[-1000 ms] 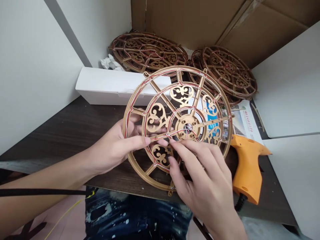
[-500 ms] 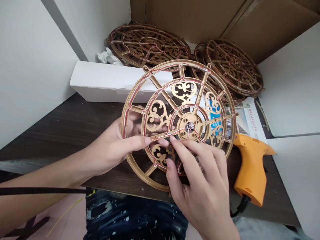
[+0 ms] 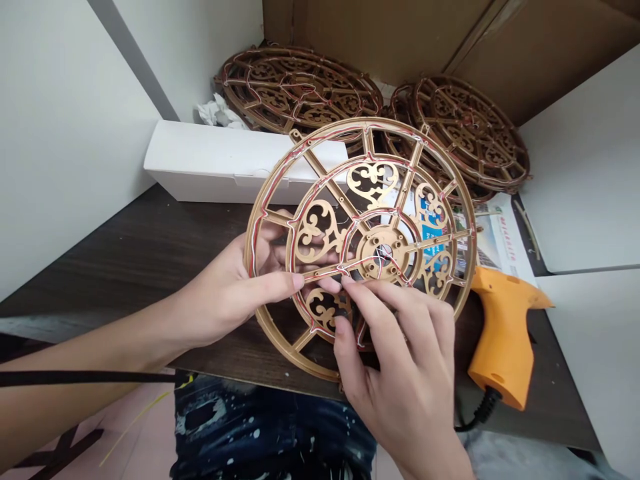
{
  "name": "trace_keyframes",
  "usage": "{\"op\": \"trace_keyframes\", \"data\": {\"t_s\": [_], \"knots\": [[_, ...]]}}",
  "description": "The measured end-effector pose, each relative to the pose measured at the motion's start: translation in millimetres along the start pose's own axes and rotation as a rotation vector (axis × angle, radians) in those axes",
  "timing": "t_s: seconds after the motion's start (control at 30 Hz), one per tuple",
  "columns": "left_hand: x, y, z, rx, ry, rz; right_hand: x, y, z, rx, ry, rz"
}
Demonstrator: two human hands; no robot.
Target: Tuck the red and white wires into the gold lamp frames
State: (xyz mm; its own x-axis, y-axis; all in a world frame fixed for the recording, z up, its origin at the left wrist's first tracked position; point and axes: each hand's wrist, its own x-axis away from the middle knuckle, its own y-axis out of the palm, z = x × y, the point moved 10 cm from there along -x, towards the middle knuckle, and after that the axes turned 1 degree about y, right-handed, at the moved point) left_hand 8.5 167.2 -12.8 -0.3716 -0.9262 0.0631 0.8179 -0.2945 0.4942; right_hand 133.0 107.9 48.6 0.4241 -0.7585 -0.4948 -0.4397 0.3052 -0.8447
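A round gold openwork frame (image 3: 371,248), with scroll ornaments, spokes and a hub, is tilted up above the front of the dark table. My left hand (image 3: 240,293) grips it at the left: the thumb presses on a spoke and the other fingers reach behind the ring. Thin red and white wires (image 3: 326,272) run along the spokes and rings, and some cross the hub. My right hand (image 3: 403,357) is over the lower part of the frame. Its index fingertip touches the wired spoke beside the hub, while the thumb stays apart below.
A long white box (image 3: 200,157) lies behind the frame at left, with crumpled white paper (image 3: 220,113) beyond it. Similar wired frames are stacked at back left (image 3: 305,83) and back right (image 3: 467,123). An orange pistol-shaped tool (image 3: 505,340) with a black cable rests at right by printed paper (image 3: 500,233).
The view has shifted slightly, so the frame appears a little further right. Both hands keep nearly the same places on it.
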Motion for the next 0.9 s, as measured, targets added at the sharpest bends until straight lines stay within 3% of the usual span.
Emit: {"op": "trace_keyframes", "data": {"t_s": [0.5, 0.9], "knots": [[3, -6.9, -4, 0.021, -0.020, 0.072, -6, 7, -5, 0.012, 0.094, -0.051], [5, -6.4, -9, 0.201, -0.065, 0.110, -2, 5, -2, -0.013, 0.104, 0.031]]}}
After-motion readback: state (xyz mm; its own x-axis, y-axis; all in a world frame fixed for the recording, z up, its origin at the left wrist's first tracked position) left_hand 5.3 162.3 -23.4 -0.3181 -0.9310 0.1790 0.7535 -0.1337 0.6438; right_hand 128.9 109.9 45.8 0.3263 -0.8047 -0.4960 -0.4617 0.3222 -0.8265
